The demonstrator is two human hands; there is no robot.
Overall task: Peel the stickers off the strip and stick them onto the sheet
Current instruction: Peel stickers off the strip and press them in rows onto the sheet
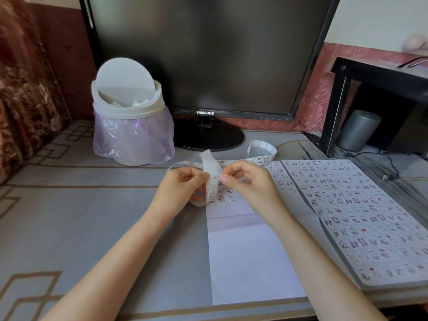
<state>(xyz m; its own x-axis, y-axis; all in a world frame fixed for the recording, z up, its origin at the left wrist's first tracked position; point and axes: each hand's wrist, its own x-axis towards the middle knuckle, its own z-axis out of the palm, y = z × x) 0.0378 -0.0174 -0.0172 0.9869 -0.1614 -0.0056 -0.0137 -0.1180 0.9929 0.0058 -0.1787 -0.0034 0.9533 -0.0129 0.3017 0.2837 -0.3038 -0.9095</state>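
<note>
Head view: a grey worktop [81, 216] with a brown line pattern filled the frame. A dark Samsung monitor [208, 54] stood at its back, screen off, on a round black foot.

Two sheets lay on the right half of the worktop. The far-right one, the full sheet [359, 216], was covered edge to edge with rows of small cartoon stickers. Just left of it, touching or slightly under its edge, lay the sheet [250, 251], white and mostly bare. It carried a few rows of stickers [223, 196] only at its far end, partly hidden by the hands.

A white bin [139, 135] lined with a pale purple bag stood left of the monitor's foot, its round swing lid [125, 77] tilted up and paper scraps showing inside. A black shelf [379, 75] stood at the right edge, with a grey cylinder [359, 130] beneath it.

Both forearms reached in from the bottom, and the hands met above the far end of the sheet. The left hand [183, 181] had its fingers curled, pinching the strip [212, 172], which rose upright between the two hands. The right hand [247, 179] pinched the strip's right edge between thumb and forefinger, the other fingers bent. Whether a sticker was lifted there could not be told. The rest of the strip looped behind the hands and curled on the worktop near the monitor's foot.
</note>
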